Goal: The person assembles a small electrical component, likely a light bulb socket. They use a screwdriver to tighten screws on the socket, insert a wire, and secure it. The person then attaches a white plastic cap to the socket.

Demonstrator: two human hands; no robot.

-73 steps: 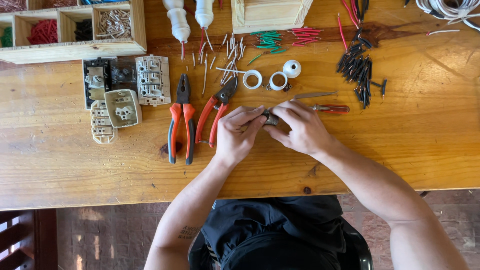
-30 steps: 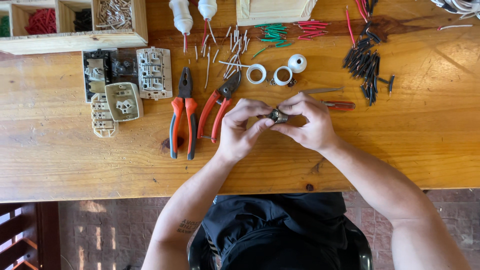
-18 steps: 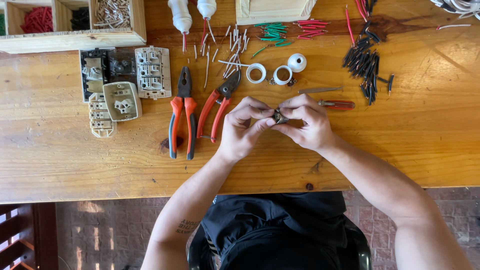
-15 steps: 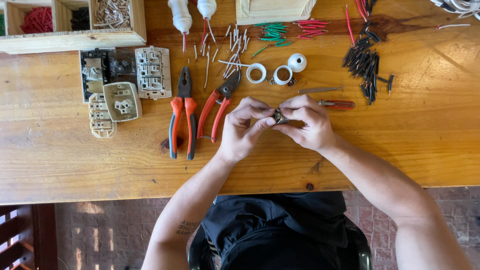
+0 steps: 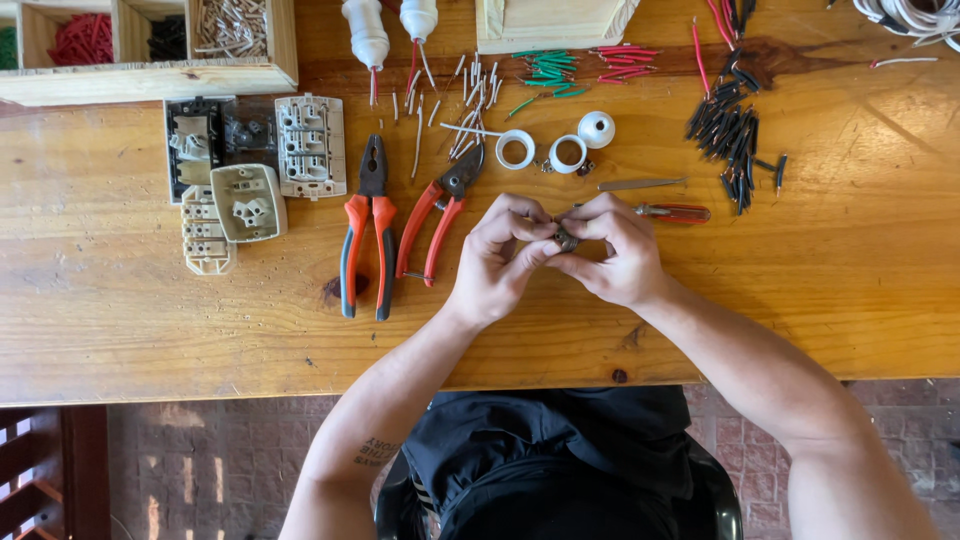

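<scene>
My left hand and my right hand meet over the middle of the wooden workbench. Between the fingertips of both sits a small dark metal part, mostly hidden by the fingers. Just behind my right hand lies a red-handled screwdriver and a thin metal strip. Left of my left hand lie two orange-handled tools: pliers and cutters.
White lamp-holder rings and a cap sit behind the hands, with cut white, green and red wire pieces. Black wire pieces lie at right. Dismantled sockets and a wooden compartment box are at left. Two white bulbs lie at the back.
Both hands rose slightly off the bench and drew together around the small part; the fingers have shifted a little on it. Tools and parts on the bench have not moved.
</scene>
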